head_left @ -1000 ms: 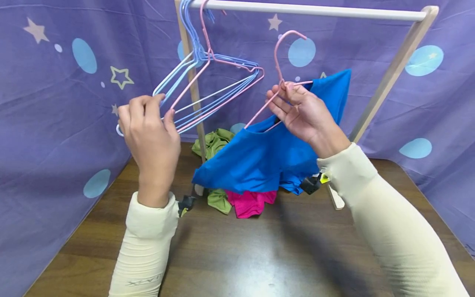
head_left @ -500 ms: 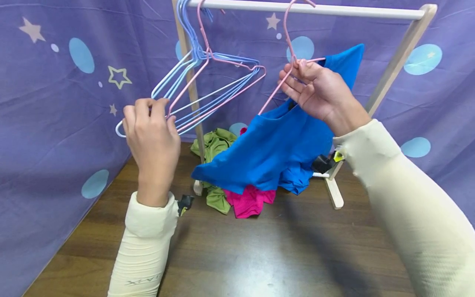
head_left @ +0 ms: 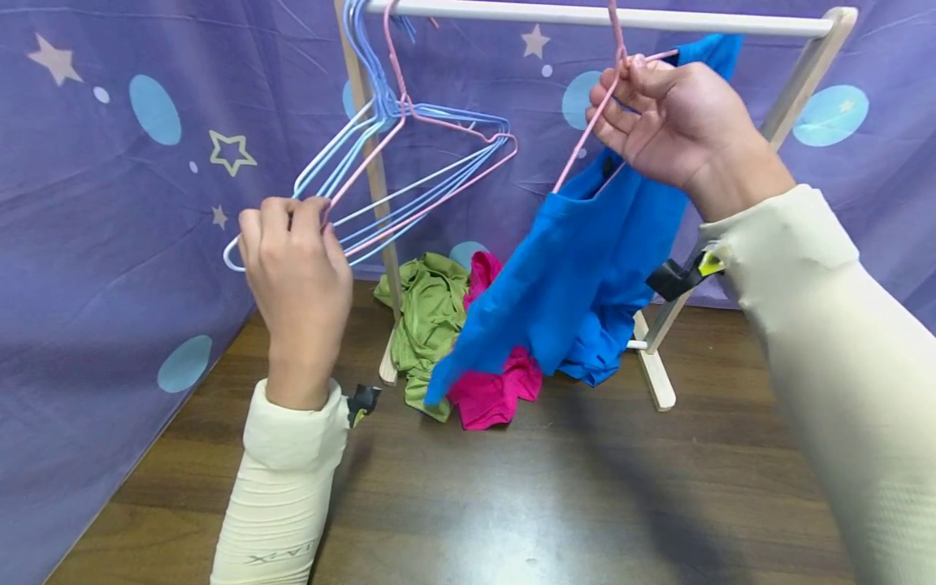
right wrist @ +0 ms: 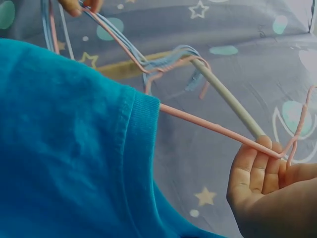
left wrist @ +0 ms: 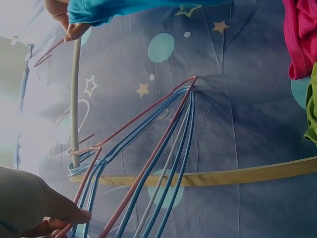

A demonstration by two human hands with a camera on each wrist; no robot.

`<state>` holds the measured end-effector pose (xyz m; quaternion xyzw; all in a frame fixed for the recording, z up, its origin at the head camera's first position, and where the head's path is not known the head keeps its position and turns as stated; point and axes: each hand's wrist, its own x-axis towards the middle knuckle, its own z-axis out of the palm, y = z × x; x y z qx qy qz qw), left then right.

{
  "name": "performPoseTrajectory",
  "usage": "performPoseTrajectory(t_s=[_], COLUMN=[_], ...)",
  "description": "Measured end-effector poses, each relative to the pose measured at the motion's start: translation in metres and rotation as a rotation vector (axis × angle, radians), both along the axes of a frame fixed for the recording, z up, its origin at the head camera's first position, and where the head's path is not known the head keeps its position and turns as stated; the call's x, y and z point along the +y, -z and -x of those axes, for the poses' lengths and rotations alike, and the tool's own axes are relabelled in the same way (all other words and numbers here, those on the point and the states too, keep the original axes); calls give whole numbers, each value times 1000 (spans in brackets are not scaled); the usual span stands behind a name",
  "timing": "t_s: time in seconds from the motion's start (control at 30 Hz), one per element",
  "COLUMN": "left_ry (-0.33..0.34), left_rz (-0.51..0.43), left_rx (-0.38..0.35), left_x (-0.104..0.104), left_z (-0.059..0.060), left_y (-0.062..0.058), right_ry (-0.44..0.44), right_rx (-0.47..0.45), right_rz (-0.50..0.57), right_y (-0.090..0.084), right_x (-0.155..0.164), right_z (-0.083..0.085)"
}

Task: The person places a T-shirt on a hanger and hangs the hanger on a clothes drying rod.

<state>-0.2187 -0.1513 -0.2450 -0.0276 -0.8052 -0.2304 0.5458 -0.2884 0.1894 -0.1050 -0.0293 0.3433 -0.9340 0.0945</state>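
Note:
A blue T-shirt point(head_left: 578, 268) hangs on a pink hanger point(head_left: 582, 154), whose neck my right hand point(head_left: 680, 122) pinches between thumb and fingers just under the rack's bar. In the right wrist view the shirt's ribbed collar point(right wrist: 143, 134) lies around the hanger's arm. At the left, my left hand point(head_left: 296, 276) grips the near ends of several blue, white and pink hangers point(head_left: 409, 195) bunched together. Their hooks sit over the bar, as the left wrist view also shows. The top of the pink hanger's hook is cut off in the head view.
A wooden rack with a white bar point(head_left: 585, 15) stands on the brown table point(head_left: 468, 487). Beneath it lie a green garment point(head_left: 431, 309), a pink garment point(head_left: 490, 398) and bunched blue cloth point(head_left: 592, 349). A purple patterned curtain point(head_left: 183, 284) surrounds the table.
My right hand has risen and moved right, carrying the pink hanger and blue T-shirt up to the bar. The left hand has stayed nearly still on the bunched hangers.

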Motion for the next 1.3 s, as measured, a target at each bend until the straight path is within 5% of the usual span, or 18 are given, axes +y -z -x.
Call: performPoseTrajectory(t_s=[0.33, 0.83, 1.3], left_ry=[22, 24, 39], left_rz=[22, 1, 0], left_rx=[-4, -16, -10], left_x=[1, 0, -1], left_z=[0, -2, -1], left_y=[0, -1, -1], right_ry=[35, 49, 118], right_rx=[-23, -177, -221], right_rz=[-19, -168, -543], right_y=[-19, -22, -19], right_x=[40, 93, 119], right_z=[8, 16, 8])
